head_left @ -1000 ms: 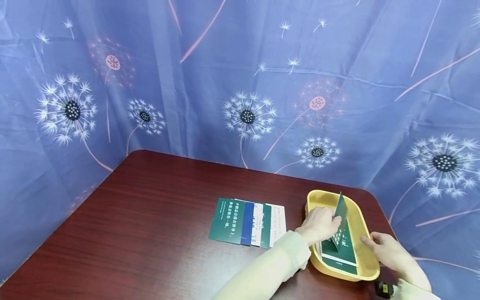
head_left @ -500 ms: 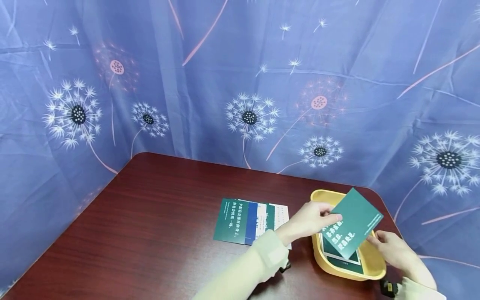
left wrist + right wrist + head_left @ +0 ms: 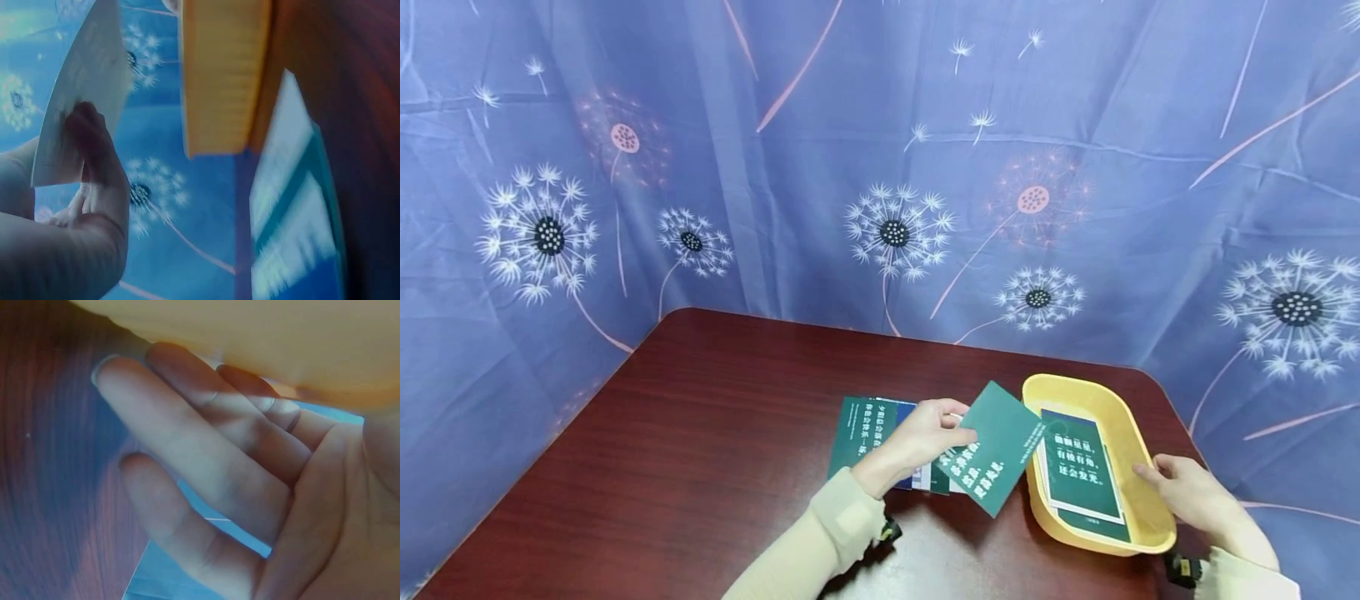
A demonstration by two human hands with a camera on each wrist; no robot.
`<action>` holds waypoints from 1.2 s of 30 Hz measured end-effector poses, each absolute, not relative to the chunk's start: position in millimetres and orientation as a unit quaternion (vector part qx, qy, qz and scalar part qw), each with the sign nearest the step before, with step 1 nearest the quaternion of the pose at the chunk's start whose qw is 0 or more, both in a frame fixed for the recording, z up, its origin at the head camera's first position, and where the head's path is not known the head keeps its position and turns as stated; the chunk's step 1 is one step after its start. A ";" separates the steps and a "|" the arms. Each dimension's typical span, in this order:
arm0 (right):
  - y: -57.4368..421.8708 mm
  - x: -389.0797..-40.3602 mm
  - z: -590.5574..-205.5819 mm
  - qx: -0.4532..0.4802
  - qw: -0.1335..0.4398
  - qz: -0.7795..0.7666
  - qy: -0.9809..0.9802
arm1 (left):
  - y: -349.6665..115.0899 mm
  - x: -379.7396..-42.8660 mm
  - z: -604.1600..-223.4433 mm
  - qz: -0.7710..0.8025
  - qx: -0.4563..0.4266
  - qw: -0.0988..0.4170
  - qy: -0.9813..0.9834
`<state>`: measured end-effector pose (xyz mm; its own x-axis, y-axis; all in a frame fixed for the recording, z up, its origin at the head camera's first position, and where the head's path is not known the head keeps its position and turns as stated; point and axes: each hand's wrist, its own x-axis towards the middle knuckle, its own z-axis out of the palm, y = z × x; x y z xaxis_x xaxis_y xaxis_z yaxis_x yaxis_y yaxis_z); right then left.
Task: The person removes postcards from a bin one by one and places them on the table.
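My left hand [image 3: 919,435] pinches a green postcard [image 3: 1003,437] with white lettering between thumb and fingers. The card is tilted in the air between the yellow plastic tray [image 3: 1063,387] and a row of overlapping postcards [image 3: 856,442] on the table, partly covering that row. In the left wrist view the pinched card [image 3: 87,81] shows nearly edge-on. Inside the tray lie more postcards, a green one [image 3: 1077,462] with white characters on top. My right hand [image 3: 1197,500] grips the tray's right side, thumb at the rim; in the right wrist view its fingers [image 3: 181,444] extend below the tray.
The dark red wooden table [image 3: 700,433] carries everything. Behind it hangs a blue curtain [image 3: 805,208] with dandelion prints, close along the back and right edges. The tray stands near the right edge.
My left hand has lifted the green postcard out of the tray and carried it left toward the row of postcards. The right hand has stayed on the tray.
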<state>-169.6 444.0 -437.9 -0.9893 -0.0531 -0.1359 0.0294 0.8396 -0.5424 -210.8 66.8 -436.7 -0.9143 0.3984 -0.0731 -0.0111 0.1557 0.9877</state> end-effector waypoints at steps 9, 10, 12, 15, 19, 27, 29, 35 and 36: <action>441.4 -171.4 -441.3 0.002 0.094 -0.315 0.944 | 3.4 -222.3 -441.7 0.643 0.064 0.142 0.750; 440.9 -171.7 -440.8 0.003 0.098 -0.317 0.943 | -5.6 -224.3 -441.2 0.647 0.053 0.138 0.748; 439.8 -172.4 -439.1 0.003 0.099 -0.315 0.944 | -22.2 -227.7 -440.7 0.667 0.037 0.137 0.732; 439.7 -172.6 -436.4 0.002 0.096 -0.302 0.949 | -45.4 -231.7 -445.1 0.681 0.021 0.145 0.718; 441.7 -171.4 -436.0 -0.003 0.094 -0.292 0.952 | -69.1 -234.3 -457.0 0.669 0.005 0.156 0.727; 442.3 -171.7 -438.0 -0.009 0.090 -0.293 0.952 | -82.9 -235.3 -468.9 0.649 -0.030 0.146 0.746; 442.2 -171.8 -438.2 -0.011 0.088 -0.288 0.953 | -83.9 -235.0 -469.5 0.640 -0.038 0.139 0.755; 443.0 -170.2 -437.6 -0.005 0.088 -0.281 0.956 | -85.8 -234.1 -469.0 0.622 -0.042 0.135 0.770; 443.1 -170.0 -437.4 -0.003 0.090 -0.281 0.955 | -85.8 -234.1 -469.3 0.614 -0.042 0.136 0.776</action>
